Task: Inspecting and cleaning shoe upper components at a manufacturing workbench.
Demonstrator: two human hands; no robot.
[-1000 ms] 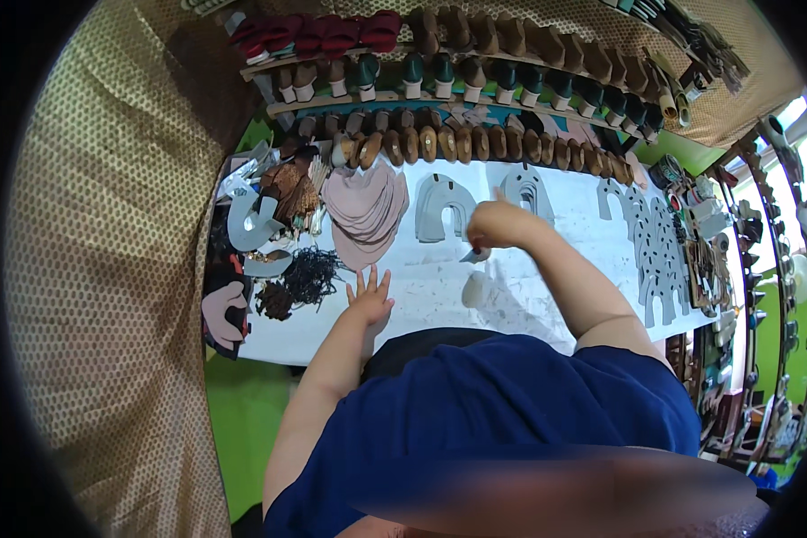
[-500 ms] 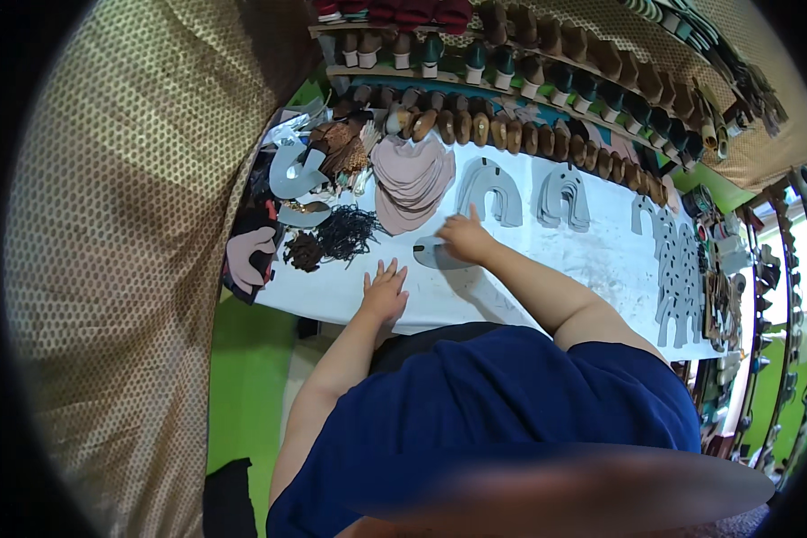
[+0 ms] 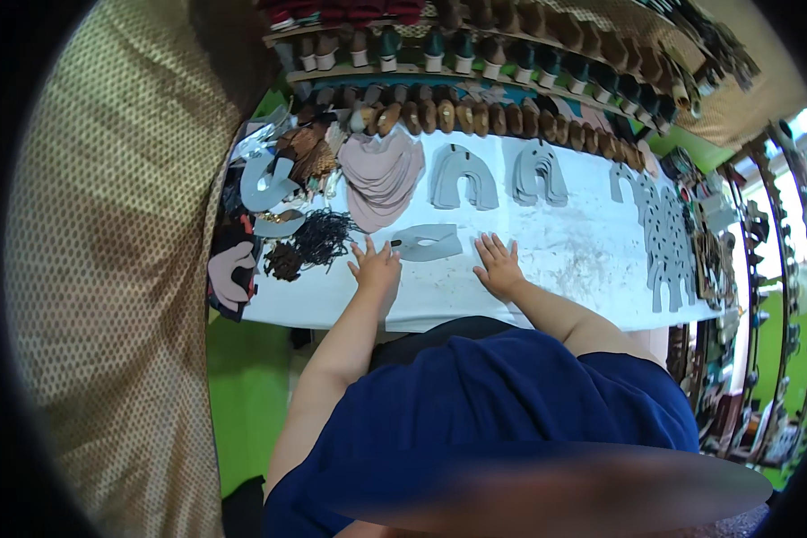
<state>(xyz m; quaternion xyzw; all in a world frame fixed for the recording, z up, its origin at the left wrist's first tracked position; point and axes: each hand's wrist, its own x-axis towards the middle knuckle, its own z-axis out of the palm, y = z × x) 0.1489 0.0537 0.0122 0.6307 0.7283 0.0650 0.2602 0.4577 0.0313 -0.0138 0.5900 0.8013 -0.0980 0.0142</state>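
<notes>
On the white-covered table (image 3: 547, 269) in front of me lies a single grey U-shaped shoe-upper piece (image 3: 439, 245), its rounded end with a dark mark pointing left. Beside that end rests my left hand (image 3: 376, 265), fingers spread, at or just touching the piece. To the right of it my right hand (image 3: 499, 266) lies flat on the table, fingers apart and holding nothing. Beyond the piece are two stacks of similar grey pieces, a left stack (image 3: 464, 177) and a right stack (image 3: 539, 173). A pile of pinkish pieces (image 3: 381, 179) is at their left.
Black laces (image 3: 325, 237) and a brown tangle (image 3: 282, 260) sit left of my left hand. Wooden shoe lasts (image 3: 446, 115) line the table's back, under shelves of heeled shoes. Grey pieces (image 3: 665, 233) overlap at the right. A patterned curtain (image 3: 117, 269) hangs at left.
My right hand has left the grey piece and moved right, down onto the table. The piece now shows fully. The view has shifted, so table things appear further left.
</notes>
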